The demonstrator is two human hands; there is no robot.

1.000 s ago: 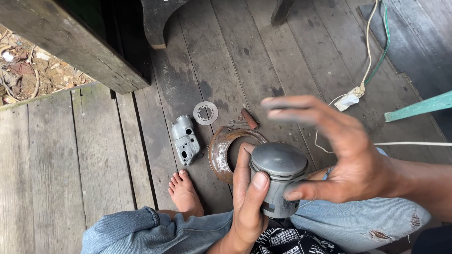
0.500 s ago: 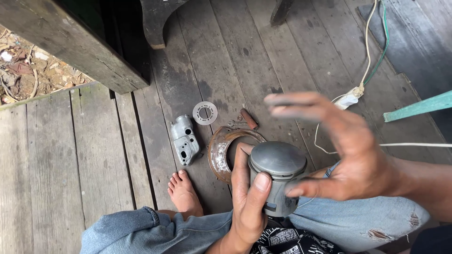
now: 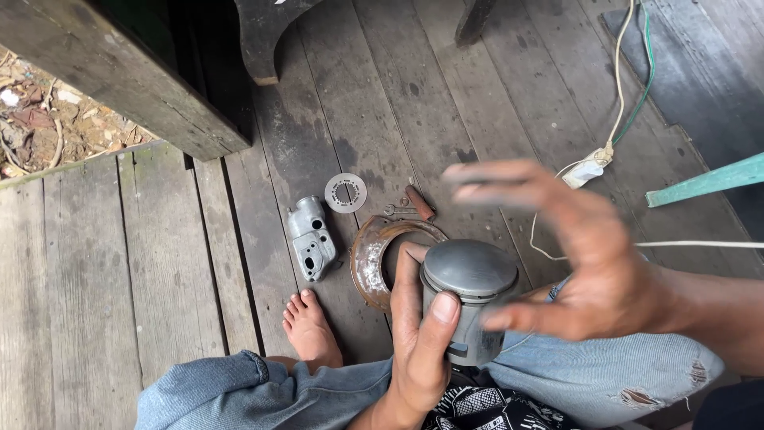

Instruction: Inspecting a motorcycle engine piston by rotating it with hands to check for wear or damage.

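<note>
Both hands worked: our left hand (image 3: 418, 342) gripped the grey piston (image 3: 468, 306) firmly upright, while our right hand (image 3: 581, 255), open and empty, brushed its crown.

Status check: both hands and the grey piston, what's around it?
Left hand gripping grey piston upright. Right hand open beside its crown, blurred; contact unclear. Rusty ring, metal cover, toothed disc on plank floor.
</note>
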